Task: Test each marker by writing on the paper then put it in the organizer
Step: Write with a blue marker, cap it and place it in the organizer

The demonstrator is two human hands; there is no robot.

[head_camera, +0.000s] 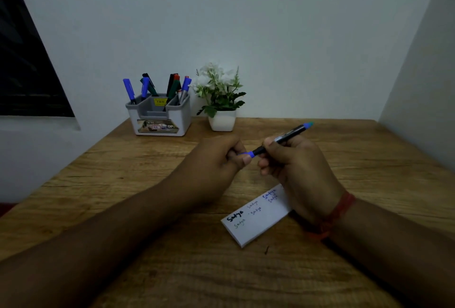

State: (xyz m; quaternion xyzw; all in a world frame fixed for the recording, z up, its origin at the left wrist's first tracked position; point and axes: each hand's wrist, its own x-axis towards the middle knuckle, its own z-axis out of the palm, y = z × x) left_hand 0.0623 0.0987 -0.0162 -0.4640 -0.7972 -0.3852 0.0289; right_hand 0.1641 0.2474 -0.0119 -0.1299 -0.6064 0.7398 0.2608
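Altogether one marker, two hands, one paper.

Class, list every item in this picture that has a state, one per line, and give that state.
Left hand: grips the blue cap end of the pen.
Right hand: grips the pen barrel.
Pen: held above the table, tilted.
Paper pad: flat on the table, written on several times.
Organizer: upright, holding several markers.
Plant pot: upright beside the organizer.

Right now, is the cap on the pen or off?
Cannot tell. The left hand pinches the pen's blue end while the right hand holds the barrel.
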